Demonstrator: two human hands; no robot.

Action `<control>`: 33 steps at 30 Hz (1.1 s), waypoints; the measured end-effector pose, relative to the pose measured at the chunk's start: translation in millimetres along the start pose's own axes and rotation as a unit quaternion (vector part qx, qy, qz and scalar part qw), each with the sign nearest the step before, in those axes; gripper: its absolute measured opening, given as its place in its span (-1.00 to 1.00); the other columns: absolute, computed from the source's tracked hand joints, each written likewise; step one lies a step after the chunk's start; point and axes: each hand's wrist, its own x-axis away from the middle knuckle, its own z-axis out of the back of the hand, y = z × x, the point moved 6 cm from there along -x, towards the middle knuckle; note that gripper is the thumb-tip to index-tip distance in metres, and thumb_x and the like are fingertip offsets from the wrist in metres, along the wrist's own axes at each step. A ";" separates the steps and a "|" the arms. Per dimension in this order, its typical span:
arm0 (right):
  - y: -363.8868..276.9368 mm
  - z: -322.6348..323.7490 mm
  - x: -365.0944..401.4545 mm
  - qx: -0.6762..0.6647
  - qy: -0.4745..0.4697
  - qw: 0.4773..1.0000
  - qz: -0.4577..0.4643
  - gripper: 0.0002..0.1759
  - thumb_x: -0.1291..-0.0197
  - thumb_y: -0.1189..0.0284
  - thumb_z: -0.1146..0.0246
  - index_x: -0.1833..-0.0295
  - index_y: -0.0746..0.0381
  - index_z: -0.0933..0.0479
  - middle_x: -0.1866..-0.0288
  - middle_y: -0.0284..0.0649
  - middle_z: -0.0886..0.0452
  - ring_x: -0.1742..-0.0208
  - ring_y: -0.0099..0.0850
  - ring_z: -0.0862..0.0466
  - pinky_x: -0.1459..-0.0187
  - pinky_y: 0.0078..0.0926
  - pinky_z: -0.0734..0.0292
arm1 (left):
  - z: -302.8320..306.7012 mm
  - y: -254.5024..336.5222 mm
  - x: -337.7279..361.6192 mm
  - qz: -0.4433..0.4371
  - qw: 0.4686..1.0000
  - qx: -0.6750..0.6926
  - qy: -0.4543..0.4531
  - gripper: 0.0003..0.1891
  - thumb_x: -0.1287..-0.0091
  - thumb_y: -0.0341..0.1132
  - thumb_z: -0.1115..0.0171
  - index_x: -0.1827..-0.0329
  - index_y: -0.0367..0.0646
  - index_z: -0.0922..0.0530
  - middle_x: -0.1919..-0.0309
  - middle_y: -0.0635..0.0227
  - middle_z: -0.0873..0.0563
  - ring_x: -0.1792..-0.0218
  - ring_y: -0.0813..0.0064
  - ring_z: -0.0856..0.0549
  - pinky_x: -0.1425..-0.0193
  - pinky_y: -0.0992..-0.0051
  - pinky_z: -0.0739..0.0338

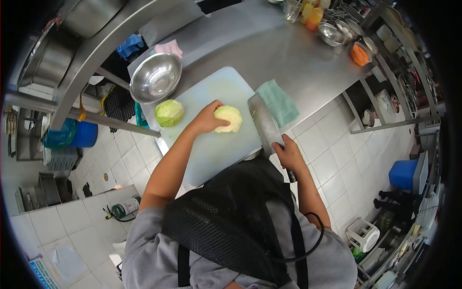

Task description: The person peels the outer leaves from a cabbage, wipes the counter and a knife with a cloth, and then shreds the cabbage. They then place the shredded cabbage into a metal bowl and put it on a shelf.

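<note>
My left hand (210, 119) grips a cut cabbage half (229, 119), its pale cut face showing, on the white cutting board (207, 159). Another piece of cabbage (169, 113), green and rounded, rests at the board's left edge. In my right hand (289, 153) is a cleaver (263, 120) with a broad blade, held at the board's right side, apart from the cabbage. Its dark handle end shows below my fingers. A green cloth (277, 102) lies just right of the blade.
A metal colander (156, 77) stands beyond the board at the left, with a pink cloth (169, 48) behind it. Metal bowls (331, 34), sauce bottles (314, 19) and an orange-filled container (360, 54) sit at the far right of the steel counter (231, 43).
</note>
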 end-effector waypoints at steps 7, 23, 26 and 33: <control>-18.6 12.4 -2.8 -0.004 -0.026 0.999 0.042 -0.62 -0.36 0.27 -0.31 0.00 0.41 -0.50 0.21 0.31 -0.68 0.14 0.22 -0.73 0.11 0.01 -0.61 | -9.5 16.1 29.9 -0.101 0.982 0.040 0.154 -0.44 -0.10 -0.48 -0.54 -0.19 -0.14 -0.53 -0.06 0.16 -0.63 -0.04 0.23 -0.69 -0.18 0.34 -0.59; -72.0 4.3 -52.5 0.131 -0.042 0.978 0.154 -0.60 -0.39 0.18 -0.26 -0.04 0.31 -0.47 0.30 0.22 -0.71 0.21 0.27 -0.71 0.14 0.18 -0.60 | -72.3 15.2 94.0 -0.162 0.932 -0.274 0.173 -0.10 -0.02 -0.14 -0.68 -0.46 -0.10 -0.42 -0.39 -0.06 -0.45 -0.40 -0.10 -0.44 -0.46 0.06 -0.36; -67.8 0.5 -53.8 0.154 -0.057 0.976 0.141 -0.58 -0.40 0.17 -0.25 -0.07 0.33 -0.47 0.27 0.23 -0.71 0.18 0.27 -0.71 0.12 0.17 -0.60 | -69.3 9.8 89.4 -0.127 0.944 -0.253 0.169 -0.05 -0.04 -0.11 -0.65 -0.49 -0.18 -0.33 -0.35 -0.05 -0.49 -0.36 -0.10 -0.47 -0.43 0.06 -0.37; -66.3 -2.4 -49.6 0.178 -0.040 0.976 0.121 -0.54 -0.39 0.21 -0.27 -0.13 0.39 -0.41 0.26 0.28 -0.71 0.15 0.29 -0.71 0.09 0.20 -0.59 | -33.8 -10.0 74.5 -0.069 0.931 -0.261 0.247 -0.07 -0.08 -0.05 -0.60 -0.48 -0.20 -0.34 -0.28 0.00 -0.53 -0.31 -0.06 -0.49 -0.39 0.04 -0.37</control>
